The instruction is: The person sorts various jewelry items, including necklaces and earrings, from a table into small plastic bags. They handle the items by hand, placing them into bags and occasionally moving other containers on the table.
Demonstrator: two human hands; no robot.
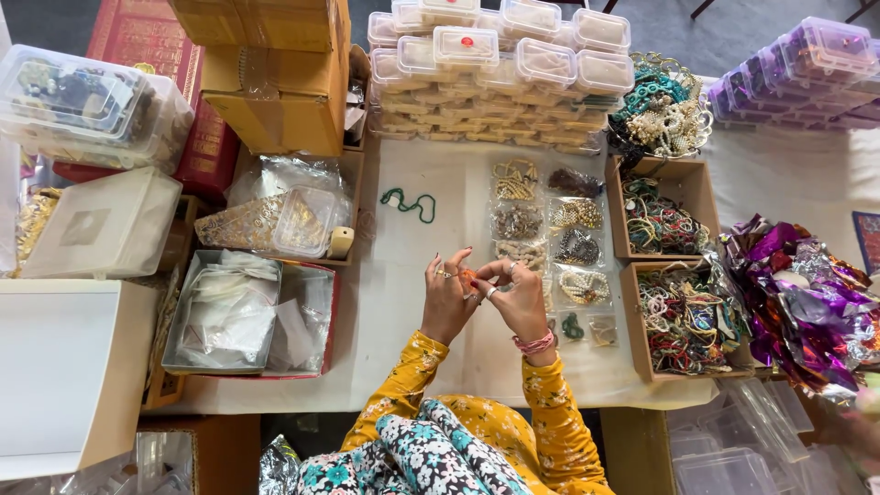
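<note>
My left hand [445,298] and my right hand [516,298] meet above the white tabletop [412,367], both pinching a small orange bead piece [468,277] between the fingertips. Rings show on both hands and a pink bangle sits on my right wrist. Yellow flowered sleeves run back toward me. A green bead string [409,203] lies on the table beyond my hands. Clear packets of beaded jewellery [550,234] lie in rows just right of my hands.
Stacked clear lidded boxes [500,73] stand at the back. Two cardboard trays of tangled bangles and necklaces [674,275] sit on the right beside purple foil wrapping [797,302]. Cardboard boxes [275,82], plastic bags and tubs crowd the left side.
</note>
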